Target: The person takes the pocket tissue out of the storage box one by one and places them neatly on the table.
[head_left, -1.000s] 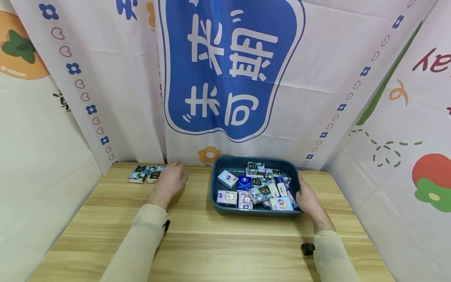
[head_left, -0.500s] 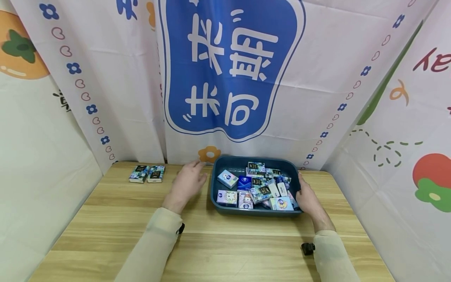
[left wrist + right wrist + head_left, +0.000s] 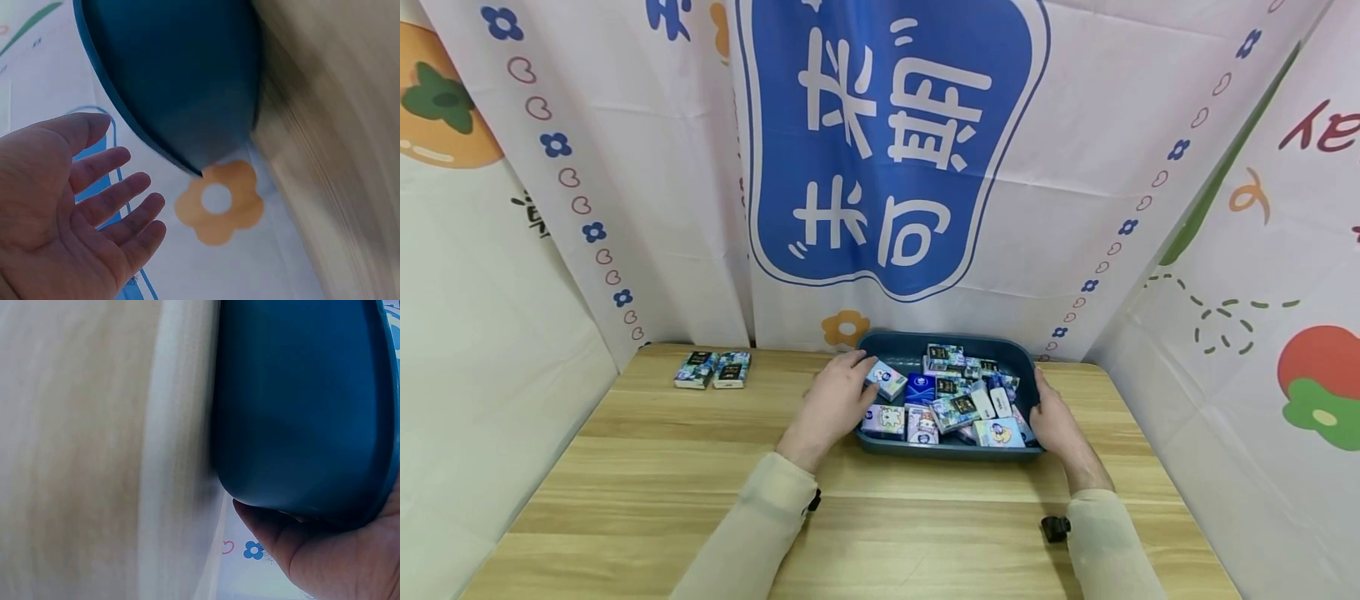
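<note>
In the head view, a dark teal plastic tub [image 3: 947,452] stands at the back of the table, holding several small pocket tissue packs [image 3: 955,412] with blue, floral and cartoon prints. My left hand [image 3: 831,400] is at its left rim, fingertips overlapping the rim near a light-blue pack [image 3: 886,379]. The left wrist view has this hand [image 3: 94,200] spread, palm showing, beside the tub's wall [image 3: 175,75]. My right hand [image 3: 1056,417] grips the right end of the tub; in the right wrist view its fingers [image 3: 269,528] curl along the outer wall [image 3: 300,425].
Two floral tissue packs [image 3: 696,370] lie side by side at the table's back left. A printed white curtain [image 3: 685,208] hangs right behind the wooden table [image 3: 925,533], and white cloth walls [image 3: 1247,333] flank it. Each wrist wears a small black camera [image 3: 1056,529].
My left hand has moved right, from beside the two floral packs to the tub's left rim. The right hand stays on the tub, and the packs and tub have not moved.
</note>
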`<state>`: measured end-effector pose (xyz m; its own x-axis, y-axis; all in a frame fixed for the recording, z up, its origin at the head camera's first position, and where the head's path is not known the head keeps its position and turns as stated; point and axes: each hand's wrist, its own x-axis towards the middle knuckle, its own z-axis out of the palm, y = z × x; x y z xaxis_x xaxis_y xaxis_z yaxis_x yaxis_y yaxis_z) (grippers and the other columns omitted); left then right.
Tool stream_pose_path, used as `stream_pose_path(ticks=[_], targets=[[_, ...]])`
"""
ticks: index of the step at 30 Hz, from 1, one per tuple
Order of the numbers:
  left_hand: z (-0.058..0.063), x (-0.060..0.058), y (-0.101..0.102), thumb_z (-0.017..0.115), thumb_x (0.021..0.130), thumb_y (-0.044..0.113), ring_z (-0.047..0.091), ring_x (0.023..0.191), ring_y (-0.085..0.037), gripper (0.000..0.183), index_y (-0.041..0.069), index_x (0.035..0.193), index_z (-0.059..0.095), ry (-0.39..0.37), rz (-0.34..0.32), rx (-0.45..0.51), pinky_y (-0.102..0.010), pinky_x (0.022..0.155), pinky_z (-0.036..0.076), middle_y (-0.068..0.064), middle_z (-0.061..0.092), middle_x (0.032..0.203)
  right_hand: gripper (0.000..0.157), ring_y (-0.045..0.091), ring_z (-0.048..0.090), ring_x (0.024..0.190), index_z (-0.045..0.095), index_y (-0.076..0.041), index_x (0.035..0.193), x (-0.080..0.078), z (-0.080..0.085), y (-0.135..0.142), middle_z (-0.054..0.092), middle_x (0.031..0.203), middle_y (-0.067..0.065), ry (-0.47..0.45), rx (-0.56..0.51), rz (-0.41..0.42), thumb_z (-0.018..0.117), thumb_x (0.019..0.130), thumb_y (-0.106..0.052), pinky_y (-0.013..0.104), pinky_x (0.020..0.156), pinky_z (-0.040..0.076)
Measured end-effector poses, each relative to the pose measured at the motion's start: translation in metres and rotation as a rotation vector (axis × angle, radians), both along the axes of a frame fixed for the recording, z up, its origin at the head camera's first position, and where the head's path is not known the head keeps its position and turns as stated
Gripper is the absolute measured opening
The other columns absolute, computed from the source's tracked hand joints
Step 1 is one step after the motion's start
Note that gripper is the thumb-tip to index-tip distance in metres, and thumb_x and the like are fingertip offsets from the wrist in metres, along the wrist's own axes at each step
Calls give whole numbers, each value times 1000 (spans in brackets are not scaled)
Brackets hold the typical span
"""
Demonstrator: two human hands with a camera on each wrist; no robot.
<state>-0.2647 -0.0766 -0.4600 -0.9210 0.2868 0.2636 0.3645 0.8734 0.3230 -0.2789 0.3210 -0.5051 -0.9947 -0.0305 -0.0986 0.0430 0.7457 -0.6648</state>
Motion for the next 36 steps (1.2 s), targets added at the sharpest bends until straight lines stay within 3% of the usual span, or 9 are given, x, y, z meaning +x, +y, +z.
stream_pose_path(ticks=[8,30,36], targets=[[-1,11,26,77,116,31,66,158,-42,48,9,158,72,2,-46,-57,-61,132,57,-19,69,167,80,60,9,181,-4,3,185,1,0,-1,3,193,37,-3,-4,-6,32,114,7,73,149,12],[-11,28,78,77,117,31,71,153,-33,43,8,153,76,59,-197,-108,-50,135,55,-16,75,160,81,60,9,180,-5,1,185,1,2,0,2,193,37,-14,-11,-1,33,114,6,73,149,13],[-12,30,93,76,117,32,69,155,-33,43,10,154,75,50,-224,-122,-49,137,54,-15,74,162,82,59,10,181,-2,-4,187,-4,-10,10,5,194,36,33,-56,14,35,114,1,72,149,10]])
